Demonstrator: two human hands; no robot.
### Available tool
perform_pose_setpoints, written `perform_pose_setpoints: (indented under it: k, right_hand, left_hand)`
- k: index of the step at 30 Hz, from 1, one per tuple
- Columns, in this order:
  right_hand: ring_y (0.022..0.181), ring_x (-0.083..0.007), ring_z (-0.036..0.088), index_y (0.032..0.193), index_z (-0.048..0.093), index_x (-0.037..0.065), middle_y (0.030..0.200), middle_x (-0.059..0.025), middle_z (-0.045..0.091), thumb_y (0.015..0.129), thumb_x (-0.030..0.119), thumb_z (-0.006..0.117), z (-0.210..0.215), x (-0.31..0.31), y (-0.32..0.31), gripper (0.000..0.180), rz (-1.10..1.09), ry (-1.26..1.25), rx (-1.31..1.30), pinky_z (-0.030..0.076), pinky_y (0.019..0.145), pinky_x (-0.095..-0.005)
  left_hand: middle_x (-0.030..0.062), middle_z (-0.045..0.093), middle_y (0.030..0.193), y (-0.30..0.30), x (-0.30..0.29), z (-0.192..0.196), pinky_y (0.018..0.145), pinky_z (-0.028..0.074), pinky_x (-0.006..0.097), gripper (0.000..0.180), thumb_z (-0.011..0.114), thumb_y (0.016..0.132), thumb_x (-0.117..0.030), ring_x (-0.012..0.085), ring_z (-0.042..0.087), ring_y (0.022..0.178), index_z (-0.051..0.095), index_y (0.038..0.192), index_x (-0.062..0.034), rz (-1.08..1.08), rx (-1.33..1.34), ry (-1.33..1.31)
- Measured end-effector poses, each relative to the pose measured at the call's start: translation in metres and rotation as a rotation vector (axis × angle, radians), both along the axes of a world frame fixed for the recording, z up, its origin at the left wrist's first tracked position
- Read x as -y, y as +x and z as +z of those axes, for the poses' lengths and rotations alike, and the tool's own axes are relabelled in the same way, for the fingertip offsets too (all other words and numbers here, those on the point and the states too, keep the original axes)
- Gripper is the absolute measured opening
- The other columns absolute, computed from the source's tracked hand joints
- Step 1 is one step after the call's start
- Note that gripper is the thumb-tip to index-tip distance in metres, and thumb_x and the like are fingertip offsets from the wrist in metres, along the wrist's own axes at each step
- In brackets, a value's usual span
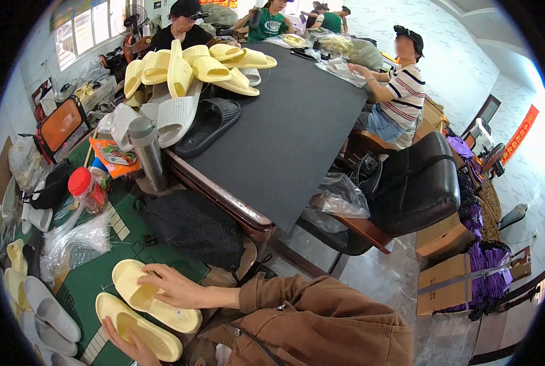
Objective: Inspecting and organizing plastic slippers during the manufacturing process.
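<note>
Two pale yellow slide slippers lie side by side over the green table [71,277]. My right hand [174,288] rests over the farther yellow slipper [156,308], its fingers curled on the strap and into the foot opening. The nearer yellow slipper [163,344] is gripped by my left hand [129,343], with fingers along its outer side and the thumb near the strap. Part of the left hand is cut off by the lower edge. A bundle of thin clear plastic strips [80,241] lies just beyond the slippers.
Grey slippers [50,308] line the left edge. Beyond stand a red-lidded jar [88,189], a steel flask [147,152] and a black mesh bag [193,226]. Slippers [181,70] are heaped on the dark table [284,128]. A black chair [416,183] stands right; several people sit around.
</note>
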State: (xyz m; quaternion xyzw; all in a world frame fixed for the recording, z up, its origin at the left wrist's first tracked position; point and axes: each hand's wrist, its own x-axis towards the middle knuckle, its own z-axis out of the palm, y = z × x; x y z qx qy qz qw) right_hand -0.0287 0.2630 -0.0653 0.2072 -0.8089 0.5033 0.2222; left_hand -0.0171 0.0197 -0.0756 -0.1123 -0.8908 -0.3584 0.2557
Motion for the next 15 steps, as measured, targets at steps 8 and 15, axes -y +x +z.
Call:
perform_pose_setpoints:
  k: [8, 15]
  right_hand:
    - [0.131, -0.0388, 0.028, 0.128, 0.042, 0.008, 0.141, -0.022, 0.026, 0.077, -0.01, 0.049, -0.015, 0.003, -0.003, 0.054, 0.097, -0.097, 0.104, 0.026, 0.109, -0.0416]
    - [0.13, -0.0403, 0.03, 0.126, 0.043, 0.004, 0.137, -0.0247, 0.03, 0.076, -0.012, 0.046, -0.01, 0.01, 0.003, 0.052, 0.078, -0.16, 0.1, 0.028, 0.108, -0.0419]
  left_hand:
    - [0.017, 0.034, 0.143, -0.002, -0.018, 0.011, 0.111, 0.021, 0.044, 0.046, 0.045, 0.093, -0.017, 0.0324, 0.028, 0.135, 0.04, 0.136, -0.0019, -0.054, 0.054, 0.001]
    - [0.0181, 0.034, 0.143, 0.001, -0.021, 0.011, 0.111, 0.02, 0.044, 0.046, 0.046, 0.093, -0.018, 0.0331, 0.028, 0.135, 0.039, 0.136, -0.002, -0.059, 0.015, -0.015]
